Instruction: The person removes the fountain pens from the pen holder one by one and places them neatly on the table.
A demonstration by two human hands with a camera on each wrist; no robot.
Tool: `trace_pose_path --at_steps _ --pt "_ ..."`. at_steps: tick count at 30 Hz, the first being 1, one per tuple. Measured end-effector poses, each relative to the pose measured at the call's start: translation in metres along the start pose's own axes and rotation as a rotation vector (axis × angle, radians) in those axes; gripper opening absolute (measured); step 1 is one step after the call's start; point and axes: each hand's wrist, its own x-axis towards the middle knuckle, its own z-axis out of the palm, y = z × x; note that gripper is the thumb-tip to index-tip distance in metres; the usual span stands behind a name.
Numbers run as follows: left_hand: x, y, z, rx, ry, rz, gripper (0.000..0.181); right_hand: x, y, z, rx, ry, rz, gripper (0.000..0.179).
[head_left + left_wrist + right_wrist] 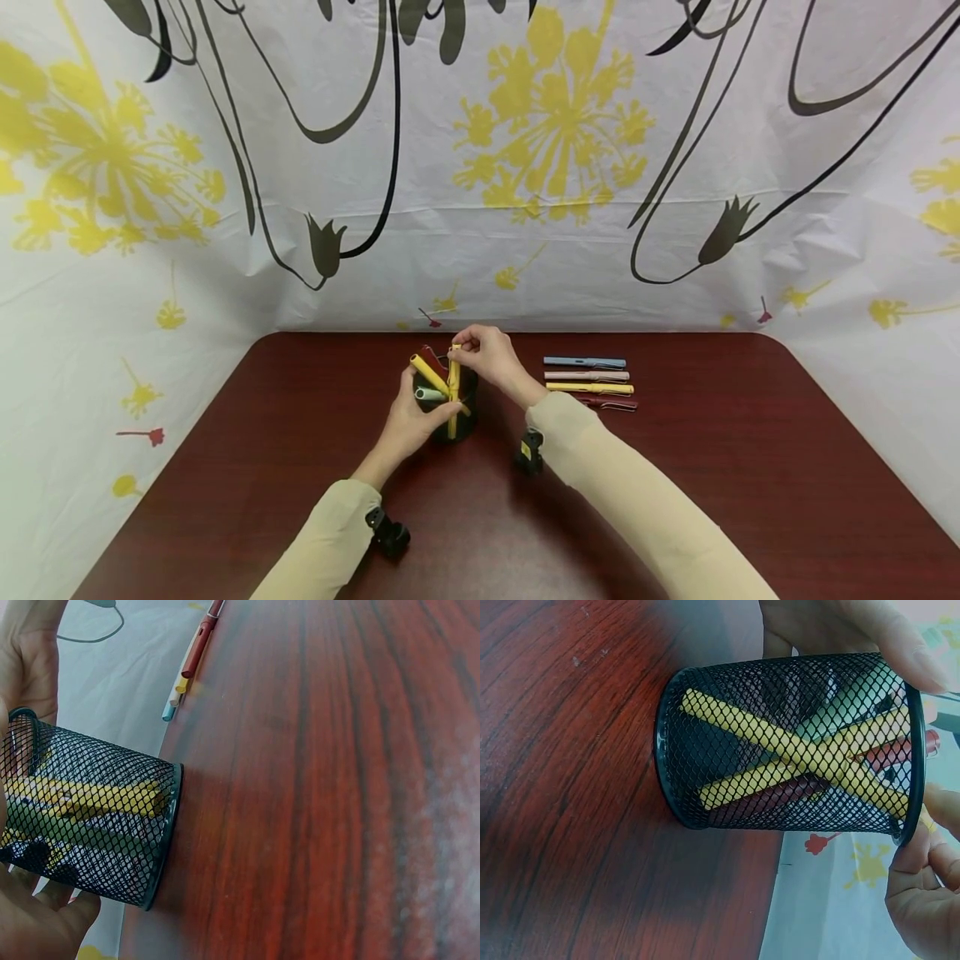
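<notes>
The left grip [408, 423] holds a round black mesh cup [712, 751]; the right grip [491, 356] pinches a yellow pen [454, 375].

1. We count two hands: one left hand [411, 421] and one right hand [483, 350].
2. We see one black cup [712, 750] with holes all over it.
3. We count four pens in the cup: two yellow pens [454, 367], one green pen [430, 394] and one red pen [433, 358].
4. We count four more pens on the table [300, 467]: one blue pen [585, 362], one pale pen [585, 377], one more yellow one and one dark red pen [609, 405].
5. That gives us eight pens, and three of them are yellow.
6. We see two sleeves [622, 467] and two little black cameras [388, 533], one for each arm.
7. We see one table and one flowery sheet [420, 183].
</notes>
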Motion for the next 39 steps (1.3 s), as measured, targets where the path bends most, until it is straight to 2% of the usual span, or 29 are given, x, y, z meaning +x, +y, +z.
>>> trace_pose_path --at_steps 3,6,15,20,25,29,34,39 --pt "-0.006 0.012 -0.002 0.0 -0.008 0.016 0.086 -0.002 0.001 -0.001 0.007 -0.002 -0.008 0.018" --pt "-0.007 0.014 -0.001 -0.01 -0.006 0.026 0.085 -0.004 0.001 -0.003 0.031 -0.005 -0.006 0.019" --pt "-0.007 0.012 -0.002 -0.023 -0.007 0.026 0.086 -0.011 0.005 -0.008 0.182 -0.01 0.05 0.019" --pt "-0.006 0.011 -0.001 -0.017 0.002 0.036 0.087 -0.015 0.004 -0.015 0.264 0.017 0.041 0.023" --pt "0.003 -0.007 0.002 -0.008 0.02 0.032 0.089 -0.018 0.003 -0.028 0.406 0.094 0.029 0.023" --pt "0.01 -0.023 0.004 -0.002 0.036 0.053 0.091 -0.023 0.005 -0.042 0.538 0.165 0.053 0.025" --pt "0.01 -0.024 0.005 -0.013 0.046 0.067 0.091 -0.033 0.013 -0.061 0.667 0.246 0.088 0.029" --pt "0.01 -0.024 0.005 -0.024 0.043 0.058 0.091 -0.045 0.027 -0.08 0.765 0.283 0.115 0.032"
